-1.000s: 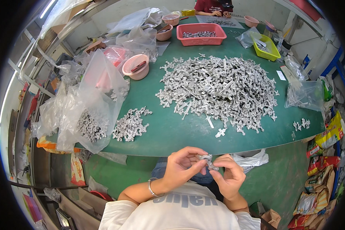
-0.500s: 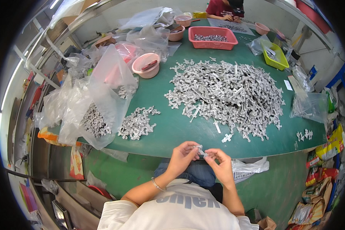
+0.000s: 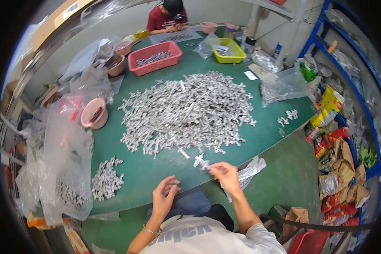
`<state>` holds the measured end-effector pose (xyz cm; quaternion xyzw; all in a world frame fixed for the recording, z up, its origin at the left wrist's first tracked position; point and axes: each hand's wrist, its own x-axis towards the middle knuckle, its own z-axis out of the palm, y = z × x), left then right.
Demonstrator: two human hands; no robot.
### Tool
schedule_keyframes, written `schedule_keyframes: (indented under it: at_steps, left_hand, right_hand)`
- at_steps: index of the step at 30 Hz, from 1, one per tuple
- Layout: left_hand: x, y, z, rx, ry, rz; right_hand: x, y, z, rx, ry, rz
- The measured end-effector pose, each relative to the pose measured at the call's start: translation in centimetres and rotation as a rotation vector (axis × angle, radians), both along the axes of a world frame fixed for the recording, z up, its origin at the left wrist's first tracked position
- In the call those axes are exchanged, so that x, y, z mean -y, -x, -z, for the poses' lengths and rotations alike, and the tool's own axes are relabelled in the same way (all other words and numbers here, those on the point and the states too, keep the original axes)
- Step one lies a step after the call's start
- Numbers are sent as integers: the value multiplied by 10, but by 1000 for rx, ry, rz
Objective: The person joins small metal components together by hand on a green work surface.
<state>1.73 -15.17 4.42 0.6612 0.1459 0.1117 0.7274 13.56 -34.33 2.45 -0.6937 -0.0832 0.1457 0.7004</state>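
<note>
My right hand (image 3: 225, 175) reaches over the near edge of the green table, thumb and fingers pinched at a small grey metal part (image 3: 204, 165). Right beside that lies a similar cross-shaped metal part (image 3: 197, 159); the two overlap in view and their outlines are hard to separate. My left hand (image 3: 166, 195) hovers at the table edge, its fingers loosely bent with the thumb apart, and nothing shows in it. Beyond both hands spreads a large heap of grey metal parts (image 3: 186, 112). A smaller pile of them (image 3: 107, 180) lies to the left.
Clear plastic bags (image 3: 67, 161) and a pink bowl (image 3: 95, 114) fill the left side. A pink basin (image 3: 154, 58) and a yellow-green basket (image 3: 229, 51) stand farther back. Several loose parts (image 3: 288, 117) lie at the right. Across the table a person (image 3: 167, 19) works.
The view has swung to the right. My hands, earlier together around a small metal part, have separated; the right one has moved out to the table beside the lone part.
</note>
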Motion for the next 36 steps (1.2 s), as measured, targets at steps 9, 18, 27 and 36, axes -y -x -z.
schedule_keyframes:
  at_steps: [9, 18, 27, 36]
  left_hand:
    - [-3, -11, 42, -20, -258, -71]
    - [7, -22, 61, 22, -347, -180]
    - [7, -24, 64, -22, -382, -253]
    - [15, -33, 60, -46, -374, -263]
  right_hand:
    - [148, -103, 33, 158, 67, 735]
    - [157, -248, 41, 269, 129, 819]
    - [93, -361, 38, 267, 195, 757]
    - [107, -439, 65, 390, 502, 652]
